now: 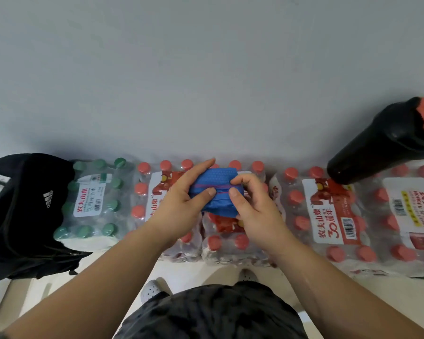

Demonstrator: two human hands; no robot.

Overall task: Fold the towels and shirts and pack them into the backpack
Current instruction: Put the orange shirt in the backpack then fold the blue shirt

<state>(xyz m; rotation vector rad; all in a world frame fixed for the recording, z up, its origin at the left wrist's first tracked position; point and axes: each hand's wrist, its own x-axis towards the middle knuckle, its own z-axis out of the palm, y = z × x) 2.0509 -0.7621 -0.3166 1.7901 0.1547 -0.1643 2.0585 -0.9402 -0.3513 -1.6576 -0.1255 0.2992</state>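
Adidas logo on the black backpack (27, 211), left of the shrink-wrapped water packs (328, 211) labelled "NONGFU SPRING". Above those packs, a blue textured towel (214, 192), folded into a small bundle. Left hand (181, 199) and right hand (250, 204) both grip it, thumbs pressing on top.

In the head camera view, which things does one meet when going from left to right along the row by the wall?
Black backpack → green-capped bottle pack → left hand → blue folded cloth → right hand → red-capped bottle pack → black bottle.
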